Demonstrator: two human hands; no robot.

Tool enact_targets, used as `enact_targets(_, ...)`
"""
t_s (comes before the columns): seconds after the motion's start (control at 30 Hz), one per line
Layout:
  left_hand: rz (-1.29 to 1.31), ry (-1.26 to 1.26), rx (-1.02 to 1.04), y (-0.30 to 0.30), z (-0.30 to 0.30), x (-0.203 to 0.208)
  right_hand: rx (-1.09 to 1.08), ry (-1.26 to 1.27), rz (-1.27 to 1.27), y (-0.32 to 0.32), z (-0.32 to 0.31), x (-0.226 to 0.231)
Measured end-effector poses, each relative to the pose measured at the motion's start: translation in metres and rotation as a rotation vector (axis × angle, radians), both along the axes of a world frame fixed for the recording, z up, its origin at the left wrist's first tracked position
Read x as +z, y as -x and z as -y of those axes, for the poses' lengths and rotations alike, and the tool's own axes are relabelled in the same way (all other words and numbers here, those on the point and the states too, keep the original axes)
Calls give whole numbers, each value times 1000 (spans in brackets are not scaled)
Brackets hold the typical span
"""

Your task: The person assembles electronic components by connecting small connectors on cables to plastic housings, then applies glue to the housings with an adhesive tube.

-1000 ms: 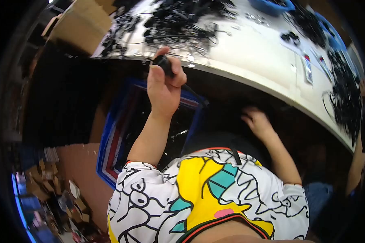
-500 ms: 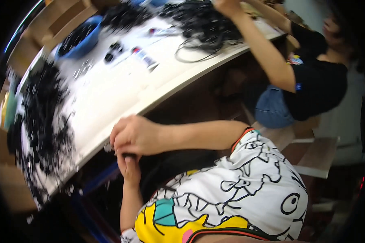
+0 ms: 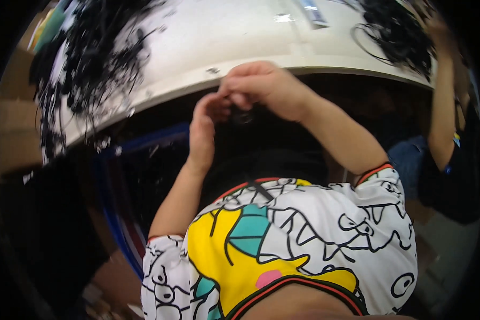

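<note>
I see both hands now meeting below the table edge (image 3: 325, 69) — half a second ago the right hand (image 3: 266, 88) lay over the left. Both the right hand and left hand (image 3: 205, 120) now pinch a small dark part (image 3: 244, 116) between them, so the fiddling has begun.

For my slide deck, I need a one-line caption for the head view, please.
Both hands, left hand and right hand, meet on a small dark part below the white table edge.

A flat rectangular packet (image 3: 313, 12), grey-blue with a pale border, lies on the white table's (image 3: 240, 37) far side. Brown cardboard boxes (image 3: 10, 133) stack up at the left edge. Nothing else packaged or labelled shows.
</note>
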State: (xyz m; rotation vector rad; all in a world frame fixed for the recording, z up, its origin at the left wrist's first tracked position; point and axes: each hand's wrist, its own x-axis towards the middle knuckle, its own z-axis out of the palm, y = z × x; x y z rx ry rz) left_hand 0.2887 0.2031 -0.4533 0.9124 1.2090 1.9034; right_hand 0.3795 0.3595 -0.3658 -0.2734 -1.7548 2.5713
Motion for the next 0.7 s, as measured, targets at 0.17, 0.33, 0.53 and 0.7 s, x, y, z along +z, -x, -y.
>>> enact_targets(0.17, -368, 264, 225, 32, 21, 66, 169, 87, 175, 11, 2, 0)
enact_targets(0.33, -507, 330, 212, 35, 21, 81, 245, 68, 180, 13, 8, 1)
enact_targets(0.53, -430, 477, 115, 36, 22, 85, 121, -192, 176, 8, 11, 1)
enact_targets(0.7, -350, 547, -13, 39, 17, 87, 165, -286, 163, 7, 1, -5)
